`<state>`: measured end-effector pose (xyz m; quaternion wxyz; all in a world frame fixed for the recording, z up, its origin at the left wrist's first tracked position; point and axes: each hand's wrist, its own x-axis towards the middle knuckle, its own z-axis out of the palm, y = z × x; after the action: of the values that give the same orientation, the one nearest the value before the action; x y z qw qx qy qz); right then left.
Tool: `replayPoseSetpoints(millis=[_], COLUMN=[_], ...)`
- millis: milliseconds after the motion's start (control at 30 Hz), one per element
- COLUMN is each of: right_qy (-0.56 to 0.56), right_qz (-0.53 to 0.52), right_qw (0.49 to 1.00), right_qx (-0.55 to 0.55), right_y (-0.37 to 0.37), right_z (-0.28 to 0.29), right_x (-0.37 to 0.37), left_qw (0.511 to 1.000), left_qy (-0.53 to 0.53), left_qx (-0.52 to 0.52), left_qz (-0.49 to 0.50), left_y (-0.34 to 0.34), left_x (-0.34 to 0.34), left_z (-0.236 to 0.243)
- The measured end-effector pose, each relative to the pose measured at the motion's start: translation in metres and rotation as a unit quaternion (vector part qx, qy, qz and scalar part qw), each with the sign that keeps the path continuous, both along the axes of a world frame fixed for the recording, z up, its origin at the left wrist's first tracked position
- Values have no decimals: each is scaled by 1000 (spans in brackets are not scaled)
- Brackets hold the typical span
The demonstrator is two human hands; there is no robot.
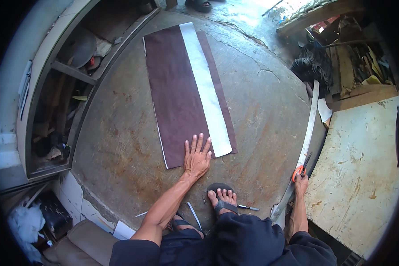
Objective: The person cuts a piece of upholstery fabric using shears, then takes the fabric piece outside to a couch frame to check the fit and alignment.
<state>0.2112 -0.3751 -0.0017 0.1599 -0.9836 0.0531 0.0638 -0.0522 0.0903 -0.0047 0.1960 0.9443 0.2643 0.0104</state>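
Across the upper middle of the head view, a long maroon cloth (174, 84) lies flat on the stained concrete floor (261, 133), its length running from the top of the frame down toward the person. Laid out this way, its near end falls within easy reach, and the bare floor on either side leaves its edges free. A white strip (204, 84) runs lengthwise along the cloth's right side, with a narrow maroon margin showing beyond it; whether it is a separate piece on top or a pale layer of the same bundle, I cannot tell. Near the centre of the frame, the left hand (197, 162) rests palm down with fingers spread on the cloth's near end, just beside the strip's lower end, a wide contact that probably keeps the fabric flat and stops it sliding. At the right of the frame, well apart from the cloth, the right hand (301, 184) is closed at the handles of the orange-handled scissors (299, 172), blades pointing up and to the right; whether fingers pass through the loops is too small to tell. Next to that hand, a long metal strip (312, 108) lies along the floor's right edge, a spot that seems chosen to leave the middle clear. At bottom centre, a dark pen (248, 207) lies beside the sandalled foot (224, 199), apparently handy but away from the fabric.
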Motion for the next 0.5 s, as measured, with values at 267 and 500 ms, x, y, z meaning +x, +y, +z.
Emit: replayPoseSetpoints(millis=[267,500], right_qy=[-133,179], right_qz=[19,206], right_qw=[989,939], right_qx=[-55,209], right_y=[51,155], right_z=[16,86], right_x=[-25,-112], left_qw=[998,998], left_qy=[-11,-18], left_qx=[-6,7], left_qz=[63,56], left_y=[-10,-16], left_x=[-29,-45], left_z=[2,-6])
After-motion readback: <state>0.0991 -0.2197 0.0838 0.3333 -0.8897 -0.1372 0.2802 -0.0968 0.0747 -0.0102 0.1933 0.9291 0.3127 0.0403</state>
